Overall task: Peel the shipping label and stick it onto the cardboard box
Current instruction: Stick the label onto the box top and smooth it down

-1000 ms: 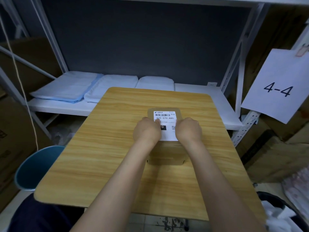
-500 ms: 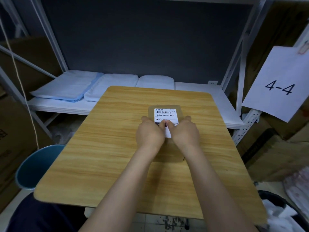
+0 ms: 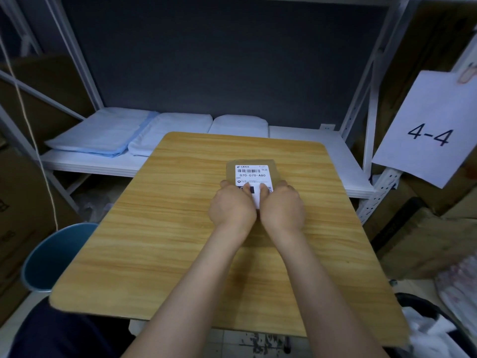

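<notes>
Both hands have closed in since a second ago, their inner edges now touching where a strip of label showed between them. On the table (image 3: 160, 244) the box (image 3: 275, 171) sits toward 12 o'clock of centre, the label (image 3: 251, 173) stuck flat on its top. Left hand (image 3: 232, 210) and right hand (image 3: 282, 210) lie side by side, thumbs pressing the label's near half, other fingers wrapped over the box's 9 and 3 o'clock sides.
</notes>
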